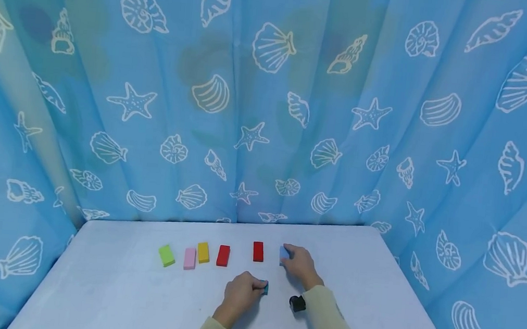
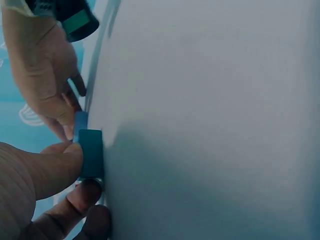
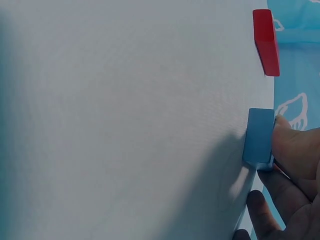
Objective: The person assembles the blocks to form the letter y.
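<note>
My left hand [image 1: 240, 294] pinches a teal block [image 2: 91, 154] between thumb and fingers, low over the near middle of the table. Farther back and to the right, my right hand [image 1: 300, 264] grips a blue block [image 3: 259, 136] by its sides, thumb on one face and fingers beneath it in the right wrist view. Left of that blue block stands a red block [image 1: 258, 252], the nearest loose one to both hands. In the left wrist view the blue block shows just behind the teal one.
Along the back of the white table [image 1: 116, 287] lie a second red block [image 1: 223, 255], a yellow block [image 1: 203, 252], a pink block [image 1: 190, 258] and a green block [image 1: 166, 255]. A blue shell-patterned curtain [image 1: 261, 185] hangs behind the table and at both sides.
</note>
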### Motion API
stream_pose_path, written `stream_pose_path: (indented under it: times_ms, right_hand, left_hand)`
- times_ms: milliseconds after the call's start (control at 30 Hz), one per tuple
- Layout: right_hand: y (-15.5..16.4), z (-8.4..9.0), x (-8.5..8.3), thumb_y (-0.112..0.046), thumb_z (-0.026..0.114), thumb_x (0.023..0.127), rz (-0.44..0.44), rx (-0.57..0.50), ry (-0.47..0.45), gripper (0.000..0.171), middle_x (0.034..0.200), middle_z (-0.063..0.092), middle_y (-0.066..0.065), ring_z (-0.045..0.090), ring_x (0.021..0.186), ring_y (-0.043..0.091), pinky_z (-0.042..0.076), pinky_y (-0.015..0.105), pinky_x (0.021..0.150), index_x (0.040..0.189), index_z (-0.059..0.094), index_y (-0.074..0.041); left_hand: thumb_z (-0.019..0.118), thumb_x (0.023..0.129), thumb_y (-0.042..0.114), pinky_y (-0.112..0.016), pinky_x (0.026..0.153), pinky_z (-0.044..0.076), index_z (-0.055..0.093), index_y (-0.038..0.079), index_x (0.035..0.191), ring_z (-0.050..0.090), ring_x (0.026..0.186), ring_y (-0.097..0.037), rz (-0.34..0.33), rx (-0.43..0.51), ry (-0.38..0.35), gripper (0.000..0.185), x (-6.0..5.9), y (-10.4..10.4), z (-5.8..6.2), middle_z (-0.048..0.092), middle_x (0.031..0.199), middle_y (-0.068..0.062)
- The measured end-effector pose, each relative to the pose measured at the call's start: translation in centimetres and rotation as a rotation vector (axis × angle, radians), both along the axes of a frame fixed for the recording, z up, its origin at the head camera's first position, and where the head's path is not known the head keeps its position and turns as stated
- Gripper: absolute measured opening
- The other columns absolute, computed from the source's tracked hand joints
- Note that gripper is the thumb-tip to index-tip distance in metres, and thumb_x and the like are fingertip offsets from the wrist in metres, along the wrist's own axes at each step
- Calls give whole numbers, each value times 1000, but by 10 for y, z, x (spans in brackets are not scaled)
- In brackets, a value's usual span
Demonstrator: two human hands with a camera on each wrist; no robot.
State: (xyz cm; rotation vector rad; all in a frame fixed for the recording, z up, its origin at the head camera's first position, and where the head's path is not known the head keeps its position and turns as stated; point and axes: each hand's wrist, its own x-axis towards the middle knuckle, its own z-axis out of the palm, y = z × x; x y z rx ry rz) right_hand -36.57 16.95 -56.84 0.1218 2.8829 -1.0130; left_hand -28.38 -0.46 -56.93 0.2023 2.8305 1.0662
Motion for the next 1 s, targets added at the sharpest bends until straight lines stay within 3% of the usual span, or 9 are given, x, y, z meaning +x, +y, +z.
stream_pose_path:
  times_ms: [200,267,433,700,1000]
  right_hand:
    - [1,0,-3,-19,69,92,-26,1,-13,50,147,52,15,42,140,37,38,54,110,140,56,-11]
    - [0,-2,-3,-19,69,92,-21,1,-10,50,147,52,15,43,140,37,39,54,110,140,56,-11]
    - [-1,-4,-1,-18,69,92,0,11,18,50,145,53,15,44,139,37,39,54,110,139,57,-10]
    - [-1,1,1,-20,68,93,-5,-12,-12,51,148,51,14,41,141,37,38,54,110,141,54,-11]
    - [0,2,2,-21,68,93,-2,10,-18,52,148,51,14,42,140,38,40,56,109,142,54,-12]
  left_hand:
    - [79,82,11,-32,69,52,79,15,104,63,85,-17,19,13,29,22,0,11,0,70,92,0]
    - [79,81,12,-34,70,52,80,16,102,61,84,-15,23,4,48,21,1,15,0,66,91,1]
    - [81,81,22,-42,78,52,81,19,96,66,91,-17,36,-8,106,16,3,18,-4,72,94,5]
    - [81,81,24,-44,83,53,75,14,114,67,100,-23,101,30,80,35,4,21,-4,74,108,-2]
    - [84,78,21,-36,71,51,76,14,108,60,81,-15,136,95,87,32,4,19,-6,68,87,0]
